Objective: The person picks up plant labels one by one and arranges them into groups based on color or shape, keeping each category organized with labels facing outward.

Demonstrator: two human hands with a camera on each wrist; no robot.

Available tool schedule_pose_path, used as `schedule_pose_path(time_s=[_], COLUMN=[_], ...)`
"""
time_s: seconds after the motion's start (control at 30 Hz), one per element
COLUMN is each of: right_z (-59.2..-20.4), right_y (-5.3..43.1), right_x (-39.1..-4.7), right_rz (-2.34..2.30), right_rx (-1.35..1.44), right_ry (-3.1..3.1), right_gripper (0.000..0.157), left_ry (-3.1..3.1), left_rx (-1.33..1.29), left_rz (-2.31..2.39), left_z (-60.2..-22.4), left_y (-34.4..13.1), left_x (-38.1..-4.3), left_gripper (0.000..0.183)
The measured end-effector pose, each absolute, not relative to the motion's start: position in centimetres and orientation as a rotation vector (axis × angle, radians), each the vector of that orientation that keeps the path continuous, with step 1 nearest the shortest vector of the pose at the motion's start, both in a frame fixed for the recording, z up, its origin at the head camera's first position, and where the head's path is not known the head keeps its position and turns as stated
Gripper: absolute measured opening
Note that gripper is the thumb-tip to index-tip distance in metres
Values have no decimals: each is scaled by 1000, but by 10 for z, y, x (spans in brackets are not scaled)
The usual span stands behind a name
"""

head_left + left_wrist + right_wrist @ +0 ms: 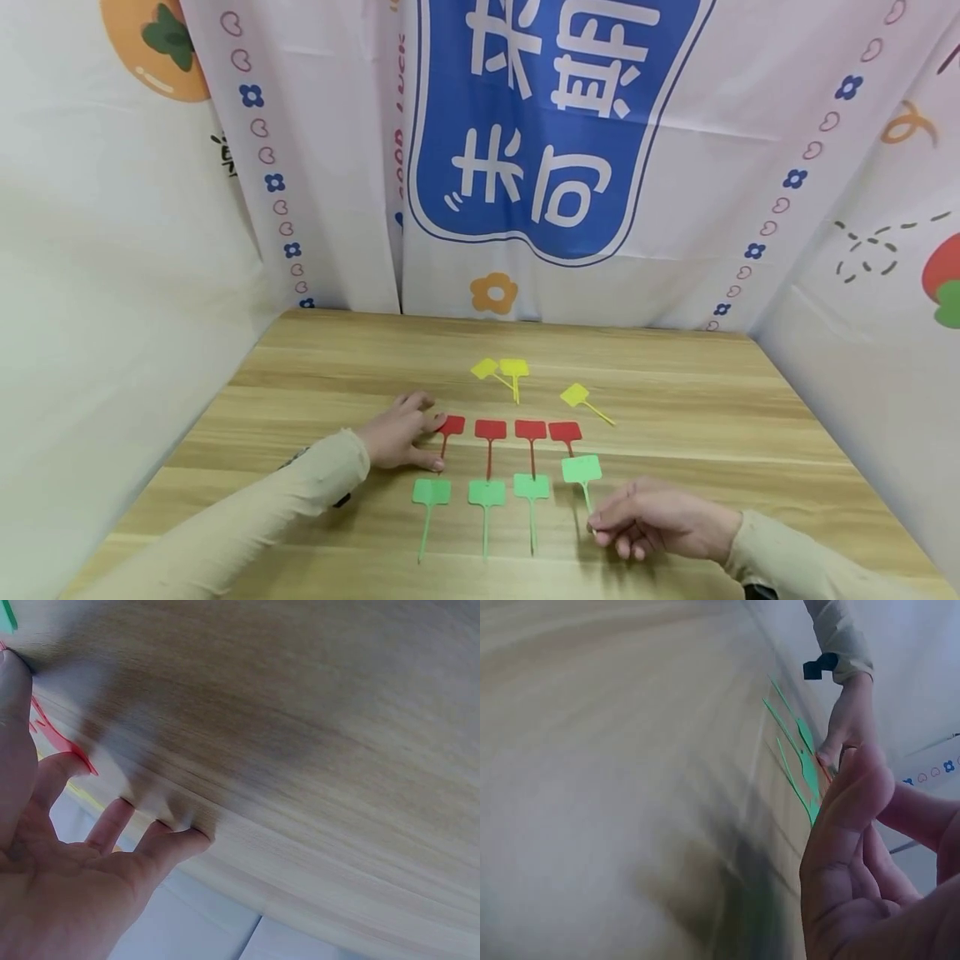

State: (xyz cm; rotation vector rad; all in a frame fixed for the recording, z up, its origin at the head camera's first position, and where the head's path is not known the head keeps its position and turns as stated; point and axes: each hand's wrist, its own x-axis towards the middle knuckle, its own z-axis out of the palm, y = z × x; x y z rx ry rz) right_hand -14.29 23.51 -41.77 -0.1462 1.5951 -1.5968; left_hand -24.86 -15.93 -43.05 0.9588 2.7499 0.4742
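Observation:
Four red plant tags lie in a row on the wooden table (712,417), with four green ones in front and three yellow tags (513,367) behind. My left hand (433,442) lies flat, fingers spread, fingertips touching the leftmost red tag (451,427). In the left wrist view the left hand (82,825) presses the table with its fingertips beside that red tag (67,746). My right hand (597,527) pinches the thin stem of the rightmost green tag (581,469), which sits higher than the other green tags. The right wrist view shows the right hand (855,825) with fingers drawn together and green tags (806,769) beyond.
Printed cloth walls (525,167) close in the table on the left, back and right. Bare wood stretches along the far side (420,342) and to the right of the tags. The other green tags (487,493) lie between my two hands.

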Motion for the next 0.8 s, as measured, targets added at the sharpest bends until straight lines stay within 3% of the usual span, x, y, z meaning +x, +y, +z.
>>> schedule_pose_path(time_s=[0.2, 0.8], right_z=[-421, -425], right_y=[230, 226], right_x=[-135, -130], right_rz=[-1552, -1409], right_rx=[-109, -28], right_ry=[1554, 1696], right_gripper=[16, 26], left_ry=[2741, 2748], left_rx=[949, 944], left_rz=[485, 469], left_z=[-426, -428], left_y=[-159, -160], left_x=[-246, -248], left_gripper=[76, 78])
